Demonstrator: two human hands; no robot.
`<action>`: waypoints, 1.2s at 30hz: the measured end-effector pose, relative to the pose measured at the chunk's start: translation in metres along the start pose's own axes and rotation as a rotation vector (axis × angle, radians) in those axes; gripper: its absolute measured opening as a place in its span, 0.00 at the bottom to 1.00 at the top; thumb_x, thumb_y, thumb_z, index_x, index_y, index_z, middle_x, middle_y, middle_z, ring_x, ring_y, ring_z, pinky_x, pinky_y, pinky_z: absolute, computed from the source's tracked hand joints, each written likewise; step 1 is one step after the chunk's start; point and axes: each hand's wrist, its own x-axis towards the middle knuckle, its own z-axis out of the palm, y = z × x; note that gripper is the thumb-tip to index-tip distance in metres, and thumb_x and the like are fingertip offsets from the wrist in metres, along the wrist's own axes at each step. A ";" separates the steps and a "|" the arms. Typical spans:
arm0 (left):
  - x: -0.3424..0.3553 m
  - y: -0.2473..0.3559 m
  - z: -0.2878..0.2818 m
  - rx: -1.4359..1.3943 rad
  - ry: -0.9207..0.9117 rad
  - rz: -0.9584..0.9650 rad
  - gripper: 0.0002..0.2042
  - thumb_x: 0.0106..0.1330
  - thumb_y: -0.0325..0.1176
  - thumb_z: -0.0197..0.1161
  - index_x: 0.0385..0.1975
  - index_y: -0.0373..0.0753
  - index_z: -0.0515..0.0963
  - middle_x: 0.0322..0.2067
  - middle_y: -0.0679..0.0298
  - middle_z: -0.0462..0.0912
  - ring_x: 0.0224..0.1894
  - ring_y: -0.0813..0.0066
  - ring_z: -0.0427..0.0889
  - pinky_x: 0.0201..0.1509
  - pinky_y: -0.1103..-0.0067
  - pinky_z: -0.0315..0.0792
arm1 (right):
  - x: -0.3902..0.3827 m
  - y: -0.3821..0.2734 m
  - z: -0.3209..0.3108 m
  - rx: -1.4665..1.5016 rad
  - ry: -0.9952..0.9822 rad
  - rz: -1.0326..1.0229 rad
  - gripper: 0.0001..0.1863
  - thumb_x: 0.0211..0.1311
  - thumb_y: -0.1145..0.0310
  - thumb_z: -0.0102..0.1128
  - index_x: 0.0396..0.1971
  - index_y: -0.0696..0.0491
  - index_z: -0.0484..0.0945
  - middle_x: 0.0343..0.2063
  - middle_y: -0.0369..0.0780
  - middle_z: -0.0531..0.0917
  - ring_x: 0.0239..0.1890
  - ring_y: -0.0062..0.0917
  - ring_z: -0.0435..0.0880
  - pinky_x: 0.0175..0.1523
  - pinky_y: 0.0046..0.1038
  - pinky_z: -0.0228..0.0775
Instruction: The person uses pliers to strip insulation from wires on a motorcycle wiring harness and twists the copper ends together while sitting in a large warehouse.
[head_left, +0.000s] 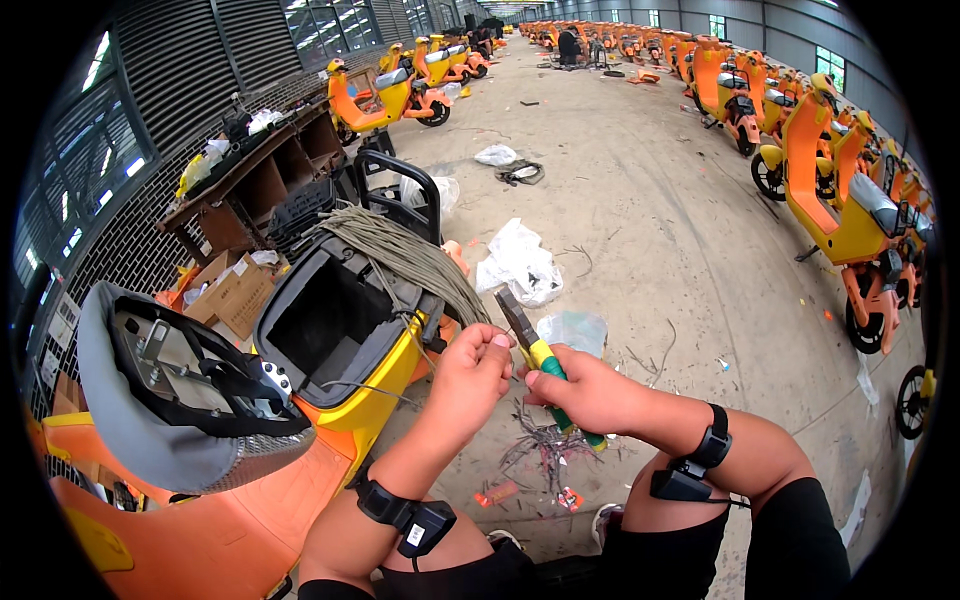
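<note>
My right hand (575, 390) grips pliers with yellow-and-green handles (540, 352), their dark jaws tilted up and to the left. My left hand (480, 362) is closed in a pinch beside the jaws, on what looks like a thin wire. Left of my hands stands a yellow-and-orange scooter (370, 425) with its grey seat (120, 370) flipped up and its dark storage bin (320, 330) open. A bundle of grey-green cables (410, 260) lies over the bin's back edge and a black rail, with loose ends hanging down.
Wire scraps (545, 450) and white plastic bags (520, 265) lie on the concrete floor (690, 300). Rows of scooters (815, 190) line the right side. A cluttered workbench (250, 165) and cardboard boxes (235, 300) stand at the left. People (568, 45) are in the distance.
</note>
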 end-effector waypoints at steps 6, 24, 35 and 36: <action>-0.005 0.006 0.001 -0.020 0.023 0.030 0.07 0.74 0.33 0.53 0.39 0.36 0.73 0.23 0.71 0.72 0.23 0.87 0.67 0.26 0.86 0.64 | -0.001 -0.002 0.000 -0.061 0.005 -0.116 0.20 0.68 0.57 0.56 0.42 0.63 0.72 0.37 0.49 0.76 0.40 0.37 0.77 0.48 0.33 0.69; -0.008 0.009 -0.005 -0.019 0.036 0.037 0.06 0.73 0.32 0.54 0.38 0.36 0.72 0.22 0.71 0.71 0.21 0.87 0.66 0.24 0.86 0.62 | -0.002 -0.008 0.004 -0.256 0.064 -0.195 0.20 0.66 0.58 0.58 0.42 0.62 0.74 0.37 0.52 0.77 0.41 0.44 0.79 0.48 0.37 0.70; -0.007 0.008 -0.005 -0.064 0.012 0.019 0.06 0.73 0.31 0.53 0.38 0.36 0.71 0.22 0.71 0.70 0.21 0.87 0.65 0.24 0.86 0.61 | -0.002 -0.007 0.005 -0.185 0.059 -0.135 0.20 0.65 0.58 0.60 0.42 0.63 0.76 0.36 0.50 0.78 0.39 0.41 0.81 0.46 0.35 0.72; -0.007 0.009 -0.005 -0.063 0.011 0.021 0.06 0.73 0.31 0.53 0.38 0.36 0.71 0.22 0.71 0.70 0.21 0.87 0.65 0.24 0.86 0.61 | -0.003 -0.008 0.005 -0.176 0.057 -0.115 0.20 0.65 0.58 0.60 0.41 0.63 0.76 0.35 0.50 0.78 0.38 0.40 0.81 0.45 0.35 0.72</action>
